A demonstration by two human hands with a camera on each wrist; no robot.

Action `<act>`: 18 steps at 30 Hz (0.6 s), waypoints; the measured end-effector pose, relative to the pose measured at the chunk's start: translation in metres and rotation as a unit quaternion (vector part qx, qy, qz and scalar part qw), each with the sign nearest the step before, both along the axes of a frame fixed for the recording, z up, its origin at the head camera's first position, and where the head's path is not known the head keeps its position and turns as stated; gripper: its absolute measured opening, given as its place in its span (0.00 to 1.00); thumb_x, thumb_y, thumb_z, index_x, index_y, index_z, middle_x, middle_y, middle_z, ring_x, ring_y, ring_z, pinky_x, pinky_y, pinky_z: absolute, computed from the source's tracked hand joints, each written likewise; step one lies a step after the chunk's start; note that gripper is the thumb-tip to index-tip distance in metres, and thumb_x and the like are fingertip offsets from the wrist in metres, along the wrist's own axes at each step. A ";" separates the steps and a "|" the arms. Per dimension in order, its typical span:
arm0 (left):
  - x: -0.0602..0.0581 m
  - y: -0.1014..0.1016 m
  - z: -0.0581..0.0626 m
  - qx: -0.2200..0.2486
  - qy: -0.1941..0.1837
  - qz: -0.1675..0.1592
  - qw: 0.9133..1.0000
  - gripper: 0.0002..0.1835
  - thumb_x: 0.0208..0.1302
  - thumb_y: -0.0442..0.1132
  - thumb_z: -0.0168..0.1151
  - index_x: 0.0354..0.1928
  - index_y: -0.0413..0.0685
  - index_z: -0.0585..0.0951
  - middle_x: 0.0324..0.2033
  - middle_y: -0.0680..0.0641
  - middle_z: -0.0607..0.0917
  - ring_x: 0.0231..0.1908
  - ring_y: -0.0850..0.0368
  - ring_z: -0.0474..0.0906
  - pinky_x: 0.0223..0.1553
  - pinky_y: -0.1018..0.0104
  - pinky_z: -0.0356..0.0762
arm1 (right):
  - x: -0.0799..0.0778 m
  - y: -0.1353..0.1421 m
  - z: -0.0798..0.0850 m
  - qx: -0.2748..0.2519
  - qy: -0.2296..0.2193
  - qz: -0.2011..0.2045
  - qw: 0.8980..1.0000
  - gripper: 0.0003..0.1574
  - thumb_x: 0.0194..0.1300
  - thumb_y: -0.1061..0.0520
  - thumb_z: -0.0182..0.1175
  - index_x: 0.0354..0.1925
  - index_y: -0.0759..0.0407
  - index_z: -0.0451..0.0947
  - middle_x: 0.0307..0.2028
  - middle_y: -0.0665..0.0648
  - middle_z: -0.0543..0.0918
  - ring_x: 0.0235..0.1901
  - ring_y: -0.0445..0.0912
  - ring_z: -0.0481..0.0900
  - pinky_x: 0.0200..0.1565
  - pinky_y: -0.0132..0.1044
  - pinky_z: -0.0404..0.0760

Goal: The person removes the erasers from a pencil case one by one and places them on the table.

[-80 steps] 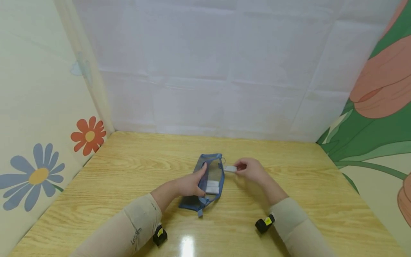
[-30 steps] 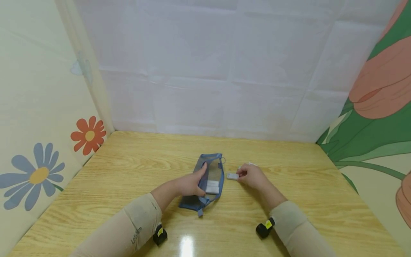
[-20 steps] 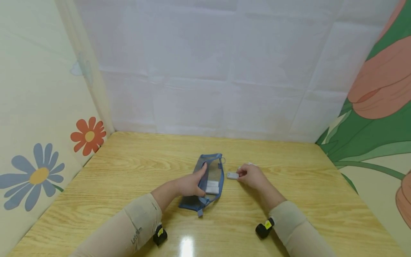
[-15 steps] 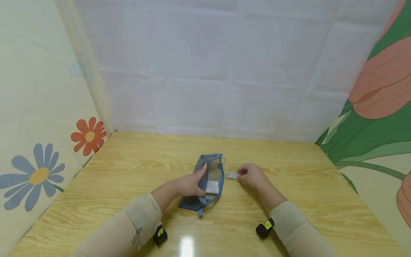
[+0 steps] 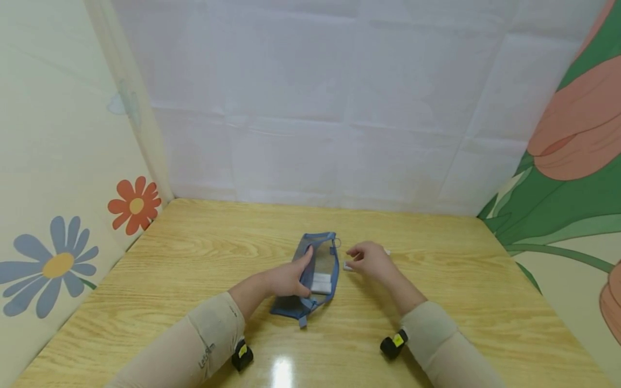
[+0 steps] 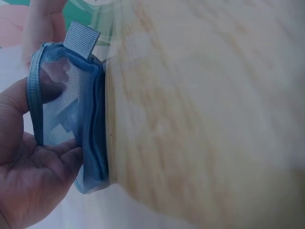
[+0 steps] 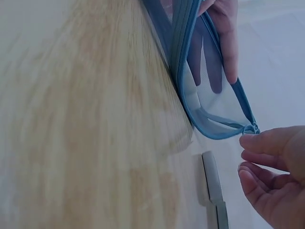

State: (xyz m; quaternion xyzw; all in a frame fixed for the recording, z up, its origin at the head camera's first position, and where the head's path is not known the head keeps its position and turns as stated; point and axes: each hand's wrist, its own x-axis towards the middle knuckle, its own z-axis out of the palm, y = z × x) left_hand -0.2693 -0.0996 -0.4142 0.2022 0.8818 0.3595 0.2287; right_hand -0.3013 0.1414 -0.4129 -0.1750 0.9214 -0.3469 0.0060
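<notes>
A blue mesh zipper pouch (image 5: 335, 275) lies with its mouth open on the table; several small white blocks (image 5: 321, 288) show inside. My left hand (image 5: 286, 279) grips the pouch, its thumb over one rim and its fingers against the mesh, as the left wrist view shows. Right of the pouch, my right hand (image 5: 372, 261) hovers with loosely bent fingers and nothing between them. Under those fingertips a small flat pale block (image 7: 213, 176) lies on the table, largely hidden in the head view. Another white piece (image 5: 387, 251) peeks out behind the right hand.
The wood-grain table (image 5: 218, 231) meets a white cloth backdrop (image 5: 291, 151) at the back. Flower-printed panels (image 5: 58, 161) stand at both sides. A metal ring (image 5: 338, 242) hangs from the pouch's far end.
My right hand brought the pale block down beside the pouch, then let it go and shifted slightly left and away over it. The left hand and pouch stayed put.
</notes>
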 end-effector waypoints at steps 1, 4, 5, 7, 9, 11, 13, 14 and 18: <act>0.000 0.000 0.000 0.000 -0.002 0.000 1.000 0.59 0.50 0.37 0.67 0.71 0.52 0.31 0.70 0.39 0.46 0.61 0.50 0.58 0.60 0.55 0.56 | 0.000 -0.002 0.000 0.001 0.000 0.006 1.000 0.16 0.52 0.60 0.66 0.40 0.65 0.81 0.37 0.58 0.82 0.36 0.47 0.79 0.38 0.36 0.77; 0.001 0.000 0.001 0.002 -0.004 0.001 1.000 0.59 0.50 0.37 0.67 0.71 0.52 0.31 0.70 0.39 0.46 0.61 0.50 0.58 0.60 0.55 0.56 | 0.001 -0.006 -0.001 0.016 0.004 0.022 1.000 0.14 0.52 0.59 0.66 0.40 0.63 0.82 0.34 0.54 0.82 0.35 0.44 0.79 0.40 0.37 0.76; 0.001 0.000 0.001 0.005 -0.005 0.001 1.000 0.59 0.50 0.37 0.67 0.71 0.52 0.31 0.69 0.39 0.46 0.61 0.50 0.57 0.61 0.54 0.55 | 0.001 -0.008 -0.001 0.020 0.005 0.028 0.999 0.14 0.52 0.59 0.66 0.39 0.62 0.82 0.33 0.53 0.83 0.34 0.43 0.79 0.40 0.38 0.76; 0.001 0.000 0.001 0.004 -0.004 0.000 1.000 0.59 0.50 0.37 0.67 0.71 0.51 0.31 0.69 0.38 0.47 0.62 0.50 0.56 0.61 0.54 0.54 | 0.002 -0.012 -0.002 0.023 0.004 0.044 0.999 0.13 0.53 0.59 0.66 0.39 0.61 0.82 0.31 0.50 0.83 0.33 0.42 0.79 0.44 0.40 0.73; 0.001 0.000 0.001 0.004 -0.001 -0.001 1.000 0.59 0.50 0.38 0.67 0.71 0.51 0.31 0.69 0.38 0.47 0.63 0.50 0.56 0.62 0.54 0.53 | 0.004 -0.016 -0.004 0.019 -0.008 0.061 0.998 0.12 0.53 0.59 0.66 0.39 0.60 0.82 0.31 0.50 0.83 0.32 0.41 0.78 0.43 0.40 0.74; 0.001 0.000 0.001 0.003 0.000 -0.002 1.000 0.59 0.50 0.38 0.67 0.71 0.51 0.31 0.69 0.38 0.47 0.63 0.50 0.55 0.62 0.54 0.53 | 0.006 -0.020 -0.004 0.013 -0.019 0.078 0.997 0.13 0.52 0.60 0.66 0.39 0.61 0.81 0.30 0.50 0.83 0.31 0.40 0.78 0.41 0.37 0.75; 0.000 0.000 0.001 0.002 0.002 -0.005 1.000 0.59 0.51 0.39 0.67 0.70 0.51 0.30 0.69 0.39 0.47 0.62 0.50 0.56 0.61 0.54 0.54 | 0.008 -0.023 -0.005 0.010 -0.031 0.090 0.995 0.13 0.52 0.61 0.66 0.39 0.61 0.81 0.30 0.50 0.83 0.31 0.40 0.77 0.35 0.34 0.76; 0.000 0.000 0.001 0.003 0.002 -0.005 1.000 0.59 0.51 0.39 0.67 0.70 0.51 0.30 0.69 0.38 0.47 0.61 0.50 0.58 0.61 0.54 0.55 | 0.008 -0.024 -0.006 0.011 -0.035 0.096 0.995 0.13 0.52 0.61 0.66 0.39 0.61 0.81 0.30 0.51 0.82 0.31 0.40 0.77 0.34 0.33 0.76; 0.000 0.000 0.001 0.003 0.005 -0.009 1.000 0.59 0.50 0.39 0.67 0.70 0.50 0.30 0.69 0.38 0.48 0.58 0.51 0.61 0.59 0.55 0.57 | 0.008 -0.027 -0.010 0.018 -0.050 0.114 0.992 0.13 0.52 0.61 0.67 0.38 0.61 0.81 0.30 0.50 0.82 0.31 0.40 0.77 0.34 0.31 0.75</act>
